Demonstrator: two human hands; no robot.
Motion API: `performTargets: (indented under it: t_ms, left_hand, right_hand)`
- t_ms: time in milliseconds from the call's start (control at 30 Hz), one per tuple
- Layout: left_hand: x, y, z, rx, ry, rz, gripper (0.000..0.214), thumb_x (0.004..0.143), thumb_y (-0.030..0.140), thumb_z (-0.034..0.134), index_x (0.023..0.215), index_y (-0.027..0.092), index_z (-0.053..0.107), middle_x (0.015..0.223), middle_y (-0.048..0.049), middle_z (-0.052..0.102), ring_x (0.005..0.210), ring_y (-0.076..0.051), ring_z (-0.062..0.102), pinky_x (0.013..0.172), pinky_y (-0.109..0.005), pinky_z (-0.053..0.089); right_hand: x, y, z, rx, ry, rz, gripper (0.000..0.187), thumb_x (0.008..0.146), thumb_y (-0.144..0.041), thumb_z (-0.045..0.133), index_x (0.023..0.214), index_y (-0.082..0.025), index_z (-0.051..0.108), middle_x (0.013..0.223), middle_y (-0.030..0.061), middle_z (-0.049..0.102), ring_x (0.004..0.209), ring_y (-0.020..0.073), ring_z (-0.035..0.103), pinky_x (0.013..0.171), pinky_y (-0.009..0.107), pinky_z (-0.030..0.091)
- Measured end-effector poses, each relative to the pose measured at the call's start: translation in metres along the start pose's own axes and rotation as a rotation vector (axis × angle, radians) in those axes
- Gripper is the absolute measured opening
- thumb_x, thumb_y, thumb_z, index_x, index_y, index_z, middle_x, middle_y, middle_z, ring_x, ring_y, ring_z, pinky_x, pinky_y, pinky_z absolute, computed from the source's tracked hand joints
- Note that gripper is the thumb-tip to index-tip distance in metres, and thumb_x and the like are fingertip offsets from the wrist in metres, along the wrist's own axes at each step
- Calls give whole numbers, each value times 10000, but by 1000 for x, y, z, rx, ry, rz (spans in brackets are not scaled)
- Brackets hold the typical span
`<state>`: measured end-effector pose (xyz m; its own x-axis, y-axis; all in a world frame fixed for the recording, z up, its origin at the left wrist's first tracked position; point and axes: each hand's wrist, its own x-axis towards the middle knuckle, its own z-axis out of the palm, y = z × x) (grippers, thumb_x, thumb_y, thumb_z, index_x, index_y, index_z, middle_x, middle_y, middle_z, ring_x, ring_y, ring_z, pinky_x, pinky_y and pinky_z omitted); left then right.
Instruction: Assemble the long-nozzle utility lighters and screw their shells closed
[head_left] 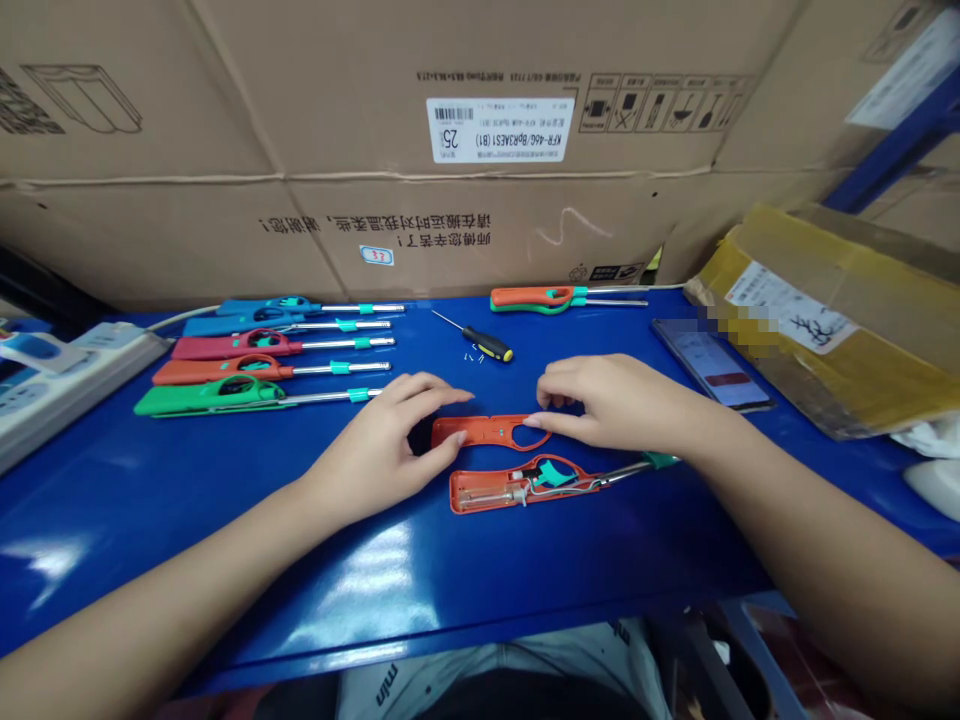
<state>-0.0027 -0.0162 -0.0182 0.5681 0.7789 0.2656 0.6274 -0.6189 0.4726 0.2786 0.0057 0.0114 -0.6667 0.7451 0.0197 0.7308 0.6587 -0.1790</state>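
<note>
An orange lighter half-shell (487, 432) lies on the blue table between my hands, its finger loop on the right. My left hand (397, 430) has its thumb at the shell's left end, with thumb and index finger spread apart. Around the loop end, my right hand (600, 400) has its thumb on the shell and its other fingers curled. Just in front lies an opened orange gas lighter (487, 497), showing a clear fuel tank, a teal trigger and wires. Its metal tube runs right, partly behind my right forearm.
Several gas lighters (225, 345) lie in a row at left, near a white power strip (67, 385). Behind are a screwdriver (487, 345), small screws (474, 357) and more lighters (532, 298). A phone (709, 365) and taped carton (840, 310) sit right; cardboard (337, 220) stands behind.
</note>
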Motion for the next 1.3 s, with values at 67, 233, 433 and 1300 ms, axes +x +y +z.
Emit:
performTargets:
  t_ms: [67, 233, 433, 1300]
  left_hand:
    - [0, 3, -2, 25, 37, 49, 305, 935, 328, 626, 1213, 211, 670, 1201, -71, 647, 1119, -235, 588, 1001, -396, 473]
    - [-2, 12, -4, 21, -76, 162, 279, 908, 411, 684, 1107, 219, 712, 1071, -49, 684, 961, -208, 592, 885, -369, 488]
    - [-5, 11, 0, 48, -145, 170, 268, 971, 338, 593, 1195, 228, 689, 1102, -61, 675, 993, -216, 593, 905, -394, 478]
    - [-9, 17, 4, 53, -251, 215, 191, 860, 327, 700, 1029, 238, 701, 951, -2, 697, 876, -200, 592, 802, -354, 429]
  right_hand:
    - [0, -1, -2, -7, 85, -12, 301, 951, -498, 584, 876, -216, 657, 896, 47, 688, 799, 202, 616, 656, 305, 373]
    - [-3, -7, -7, 74, 31, -95, 219, 941, -406, 613, 832, -221, 656, 819, 12, 675, 697, 155, 575, 611, 286, 333]
    - [-3, -9, -3, 26, -82, -113, 125, 942, -314, 611, 880, -213, 650, 872, 6, 670, 739, 150, 572, 624, 276, 326]
    - [-8, -14, -13, 320, -333, -160, 146, 867, -226, 684, 1008, -210, 717, 897, -10, 661, 811, 134, 564, 719, 266, 391]
